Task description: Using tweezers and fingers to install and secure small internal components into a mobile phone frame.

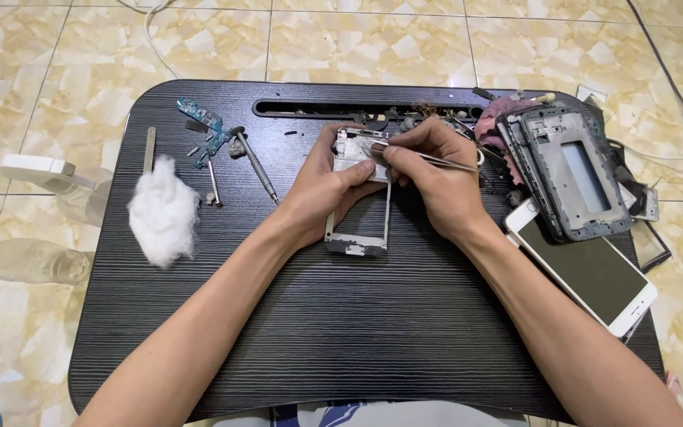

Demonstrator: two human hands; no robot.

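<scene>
A bare phone frame [357, 207] of thin silver metal is held near the middle of the black wood-grain lap desk [373, 332], its upper part clasped in the left hand [322, 190], with the thumb laid across the front and the fingers wrapped behind. The frame's long axis runs almost straight away from the person, the lower end pointing back toward the body and hanging free below the palm. Slim metal tweezers [428, 160] are pinched between the thumb and fingers of the right hand [436, 178], their tips brought to the frame's top edge, just beside the left thumb; the tweezers lie nearly level, pointing to the person's left. A fluffy white cotton wad [163, 209] rests well to the left, with a small screwdriver [254, 162] and a blue-green circuit board [207, 128] near it. To the right, a dark grey phone housing [571, 170] is stacked partly over a white smartphone [586, 269] with a glossy dark screen.
</scene>
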